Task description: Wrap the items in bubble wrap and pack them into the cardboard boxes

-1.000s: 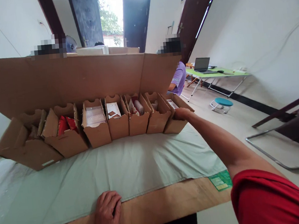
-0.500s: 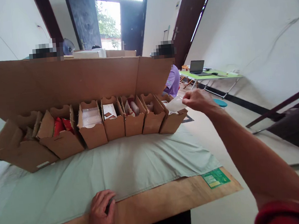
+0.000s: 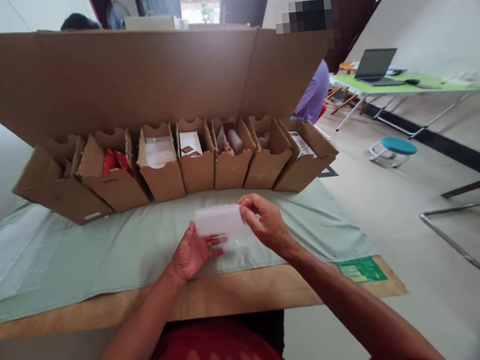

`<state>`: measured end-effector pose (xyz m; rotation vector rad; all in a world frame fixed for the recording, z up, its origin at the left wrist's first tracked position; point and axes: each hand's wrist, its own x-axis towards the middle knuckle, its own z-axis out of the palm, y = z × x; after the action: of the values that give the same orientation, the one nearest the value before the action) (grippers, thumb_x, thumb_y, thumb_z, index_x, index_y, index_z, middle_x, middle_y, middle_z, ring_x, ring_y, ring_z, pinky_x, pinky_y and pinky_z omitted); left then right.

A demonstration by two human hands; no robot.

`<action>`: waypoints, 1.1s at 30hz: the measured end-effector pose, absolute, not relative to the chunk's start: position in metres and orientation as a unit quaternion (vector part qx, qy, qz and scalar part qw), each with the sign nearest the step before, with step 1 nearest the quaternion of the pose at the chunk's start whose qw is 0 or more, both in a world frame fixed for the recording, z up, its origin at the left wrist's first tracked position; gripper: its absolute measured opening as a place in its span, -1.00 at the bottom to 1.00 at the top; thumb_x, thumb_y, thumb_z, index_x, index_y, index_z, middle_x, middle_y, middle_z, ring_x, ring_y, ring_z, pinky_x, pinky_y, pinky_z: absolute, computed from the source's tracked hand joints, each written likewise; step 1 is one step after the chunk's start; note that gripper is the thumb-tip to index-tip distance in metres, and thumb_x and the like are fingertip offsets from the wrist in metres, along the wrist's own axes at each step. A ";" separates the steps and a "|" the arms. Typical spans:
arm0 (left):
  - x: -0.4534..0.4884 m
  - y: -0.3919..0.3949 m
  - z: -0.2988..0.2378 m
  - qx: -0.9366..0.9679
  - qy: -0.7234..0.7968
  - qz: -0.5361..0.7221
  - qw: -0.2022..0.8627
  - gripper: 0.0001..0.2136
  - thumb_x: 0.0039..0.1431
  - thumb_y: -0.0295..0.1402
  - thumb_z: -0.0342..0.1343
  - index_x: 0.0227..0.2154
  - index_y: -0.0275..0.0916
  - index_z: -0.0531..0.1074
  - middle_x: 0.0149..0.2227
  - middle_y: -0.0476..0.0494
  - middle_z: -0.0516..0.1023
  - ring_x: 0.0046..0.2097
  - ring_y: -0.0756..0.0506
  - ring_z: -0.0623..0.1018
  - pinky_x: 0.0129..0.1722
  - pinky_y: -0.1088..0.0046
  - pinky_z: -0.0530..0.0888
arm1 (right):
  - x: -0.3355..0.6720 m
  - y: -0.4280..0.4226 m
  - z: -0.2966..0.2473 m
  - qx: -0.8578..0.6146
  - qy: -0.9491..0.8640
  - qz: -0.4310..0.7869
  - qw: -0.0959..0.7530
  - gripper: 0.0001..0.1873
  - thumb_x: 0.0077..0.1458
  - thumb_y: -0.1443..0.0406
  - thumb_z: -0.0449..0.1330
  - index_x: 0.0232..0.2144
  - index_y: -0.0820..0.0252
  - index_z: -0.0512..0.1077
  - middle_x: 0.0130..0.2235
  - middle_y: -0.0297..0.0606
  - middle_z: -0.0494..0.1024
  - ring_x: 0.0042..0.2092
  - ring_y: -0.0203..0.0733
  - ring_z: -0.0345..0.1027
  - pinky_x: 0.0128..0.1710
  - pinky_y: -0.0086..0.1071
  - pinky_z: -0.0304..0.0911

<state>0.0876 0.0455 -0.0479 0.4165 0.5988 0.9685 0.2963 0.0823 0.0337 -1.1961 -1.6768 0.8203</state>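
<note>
Over the cloth, my right hand [image 3: 264,222] pinches the right edge of a thin, whitish, see-through plastic bag [image 3: 218,220], which is blurred by motion. My left hand [image 3: 195,252] is at the bag's lower left with its fingers apart and the palm turned inward. Some of its fingertips overlap the bag's lower edge; whether they touch it I cannot tell. Beyond both hands stands a row of open cardboard bins. The rightmost bin [image 3: 301,166] has white printed packets [image 3: 302,144] in it.
Other bins hold red packets [image 3: 116,161], clear plastic packs [image 3: 158,150] and a white printed card [image 3: 190,144]. A tall cardboard panel [image 3: 142,76] rises behind them. A pale green cloth [image 3: 143,227] covers most of the wooden table [image 3: 241,292]. A person in a purple shirt [image 3: 314,92] sits beyond.
My right hand has come back from the rightmost bin to above the cloth, bringing the plastic bag. My left hand has lifted off the table edge and opened beside it. The view has tilted down.
</note>
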 end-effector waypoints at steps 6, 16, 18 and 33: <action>0.091 0.043 -0.062 0.264 0.380 0.485 0.742 -0.47 -0.20 -0.15 0.51 -0.16 -0.26 0.52 -0.28 -0.06 0.62 -0.28 -0.05 0.57 -0.22 0.46 0.43 | 0.298 0.089 -0.016 -0.485 -0.398 0.634 0.452 -0.61 -0.11 0.00 0.34 -0.42 0.08 0.31 -0.51 -0.40 0.40 -0.51 -0.24 0.34 -0.57 -0.38 0.26; 0.066 0.052 -0.049 0.379 0.398 0.370 0.749 -0.69 -0.25 -0.33 0.27 -0.33 -0.30 0.55 -0.41 -0.03 0.55 -0.43 -0.03 0.46 -0.39 0.52 0.33 | 0.312 0.074 -0.045 -0.513 -0.696 0.365 0.344 -0.15 0.03 -0.12 0.31 0.30 -0.05 0.23 0.36 -0.08 0.28 0.34 0.18 0.18 0.23 0.05 0.21; 0.063 0.052 -0.047 0.387 0.386 0.342 0.764 -0.68 -0.27 -0.32 0.26 -0.35 -0.29 0.55 -0.43 -0.03 0.54 -0.45 -0.01 0.44 -0.41 0.52 0.32 | 0.301 0.095 -0.050 -0.532 -0.735 0.292 0.301 -0.05 0.03 -0.10 0.33 0.37 0.00 0.13 0.40 -0.05 0.19 0.38 0.22 0.08 0.28 0.08 0.13; -0.040 0.083 -0.044 0.561 0.575 0.112 0.585 -0.72 -0.12 -0.14 0.25 -0.38 -0.21 0.45 -0.55 0.09 0.41 -0.53 0.00 0.35 -0.53 0.53 0.19 | 0.359 0.091 -0.031 -0.633 -0.745 0.087 0.190 -0.75 0.13 0.25 0.20 -0.12 0.09 0.51 -0.11 -0.12 0.63 -0.04 0.10 0.47 -0.05 -0.11 0.24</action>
<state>-0.0401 0.0833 -0.0439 1.3081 1.3423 0.2624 0.3590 0.0906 -0.0308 -1.7789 -2.0937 0.2448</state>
